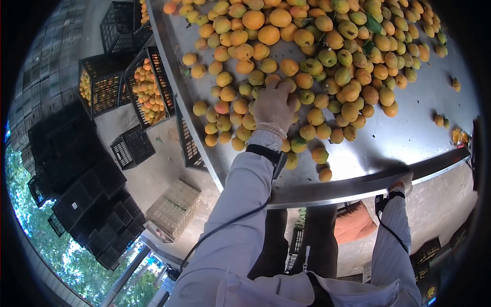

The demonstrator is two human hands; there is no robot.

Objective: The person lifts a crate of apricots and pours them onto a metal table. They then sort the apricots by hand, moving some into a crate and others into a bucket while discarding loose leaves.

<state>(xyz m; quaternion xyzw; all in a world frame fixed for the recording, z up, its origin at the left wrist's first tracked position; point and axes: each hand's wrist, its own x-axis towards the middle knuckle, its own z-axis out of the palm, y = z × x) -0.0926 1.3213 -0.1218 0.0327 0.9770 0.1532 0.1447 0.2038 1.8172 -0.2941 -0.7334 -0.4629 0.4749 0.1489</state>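
My left hand [275, 107], in a pale glove, reaches into a spread of apricots [350, 92] on a metal sorting table [388, 135]. Its fingers bend down around an apricot [272, 80], with their tips partly hidden among the fruit. The apricots range from green-yellow to orange, some with a red blush. At the near side of the table, my right hand [404, 182], also gloved, is closed over the raised metal edge [358, 188]; its fingertips are mostly out of sight.
On the floor at left stand black crates [105, 84], some filled with apricots, and stacked dark crates [71, 148]. A beige crate [173, 211] lies nearer the table. An orange-red sack [354, 225] is below the near edge. A few apricots [440, 121] lie apart at right.
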